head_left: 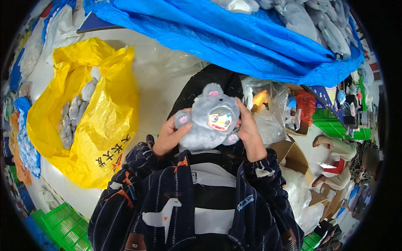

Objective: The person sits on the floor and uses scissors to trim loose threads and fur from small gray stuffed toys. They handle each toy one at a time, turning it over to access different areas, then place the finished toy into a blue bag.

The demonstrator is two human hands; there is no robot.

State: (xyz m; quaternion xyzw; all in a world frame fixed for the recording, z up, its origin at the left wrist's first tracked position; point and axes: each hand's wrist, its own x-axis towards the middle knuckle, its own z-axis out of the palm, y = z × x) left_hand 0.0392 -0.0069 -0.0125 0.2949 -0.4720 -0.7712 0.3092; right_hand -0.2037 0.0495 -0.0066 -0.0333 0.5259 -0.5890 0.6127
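Both grips' fingers behind grey plush doll [209,121]

Pale floor [155,79] under blue tarpaulin [217,37], yellow sack [104,125], green crates [63,221].

I see the doll [210,122] at centre: matt grey plush, glossy hard face. Yellow bag [104,125] left: crinkled shiny plastic film. Blue tarp [234,37] on top: woven plastic, slight sheen. Sleeves [155,196]: soft fleece, matt. Lower-left crate [63,224]: rigid green plastic.

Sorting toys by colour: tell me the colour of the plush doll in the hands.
Grey fur, with pink paw pads and ear; the plush doll shows best in the head view.
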